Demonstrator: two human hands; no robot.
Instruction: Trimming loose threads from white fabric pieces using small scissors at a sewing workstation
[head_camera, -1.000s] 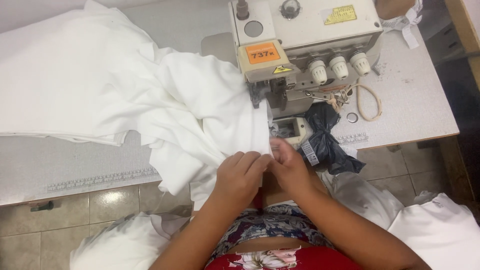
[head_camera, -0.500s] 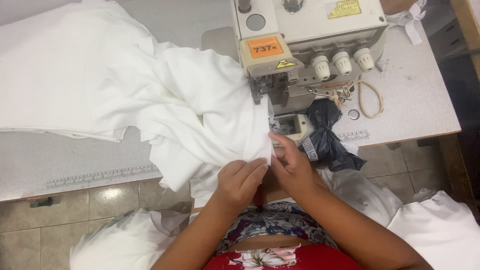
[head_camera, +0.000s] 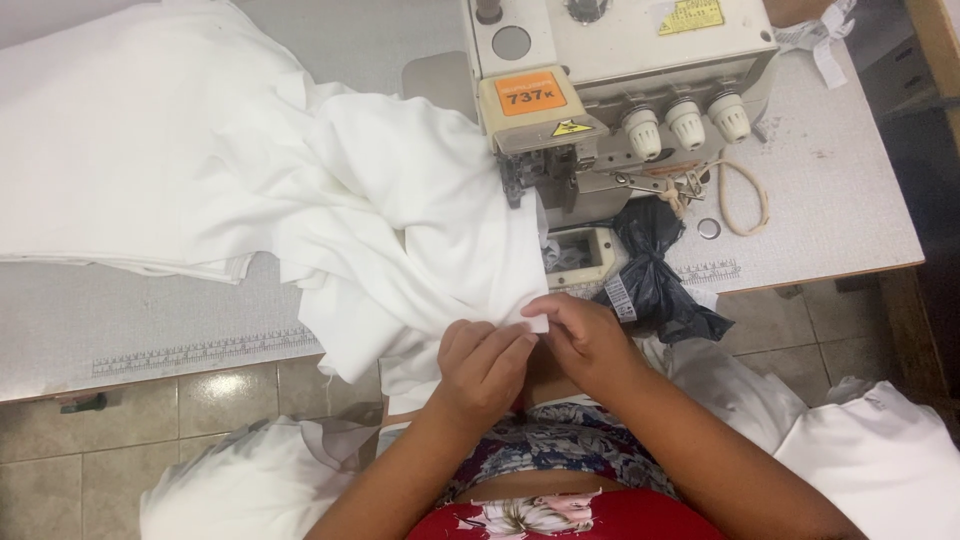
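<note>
Both hands meet at the near edge of the worktop (head_camera: 150, 320), just in front of the sewing machine (head_camera: 620, 90), so the corner being handled sits close to the presser foot. The left hand (head_camera: 480, 365) and the right hand (head_camera: 585, 335) each pinch narrowly on the corner of the white fabric (head_camera: 400, 200), fingertips nearly touching, apparently lining up its edges. The cloth is plain white, soft and heavily folded, heaped leftward across the worktop and spilling over its front. A black plastic bag (head_camera: 655, 275) hangs just beside the right hand
</note>
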